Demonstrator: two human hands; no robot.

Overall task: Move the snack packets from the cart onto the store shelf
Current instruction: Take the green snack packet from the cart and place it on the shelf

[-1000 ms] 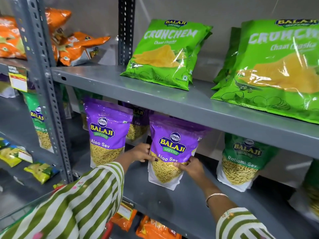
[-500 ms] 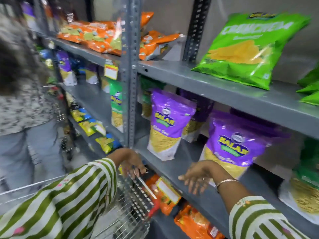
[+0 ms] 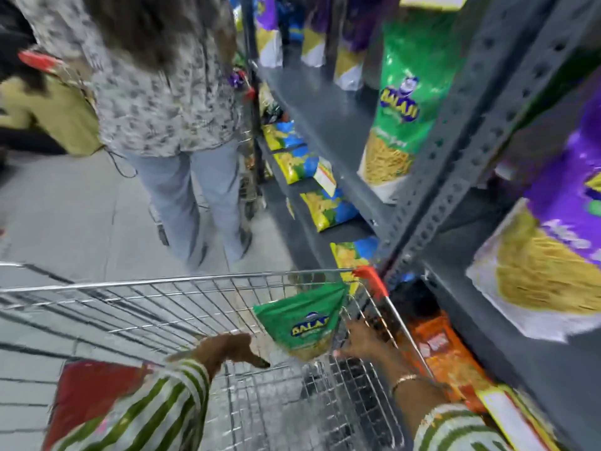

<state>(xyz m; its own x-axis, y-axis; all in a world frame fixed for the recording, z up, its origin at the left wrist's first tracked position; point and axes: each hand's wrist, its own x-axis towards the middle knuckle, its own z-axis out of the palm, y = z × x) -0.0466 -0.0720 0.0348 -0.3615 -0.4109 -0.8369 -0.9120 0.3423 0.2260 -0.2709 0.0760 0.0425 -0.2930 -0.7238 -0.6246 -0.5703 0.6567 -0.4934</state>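
Green packet [image 3: 302, 323] in the wire cart [image 3: 195, 281], between both hands; right hand [image 3: 364, 336] seemingly touching it, grasp unclear through blur; left hand [image 3: 227, 351] unclenched.

Your wire cart [image 3: 201, 281], one green packet [image 3: 300, 320] inside at its right, grey shelf [image 3: 325, 102] on your right, purple [image 3: 559, 242] and green pouches [image 3: 398, 102] standing.

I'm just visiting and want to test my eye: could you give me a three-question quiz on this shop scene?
1. True or false: the green packet lies inside the cart.
2. Which hand is nearer that packet? A) left hand B) right hand
3. What colour is the cart's corner cap?

Key: 1 true. 2 B; whether it already grips the packet is blurred. 3 red.
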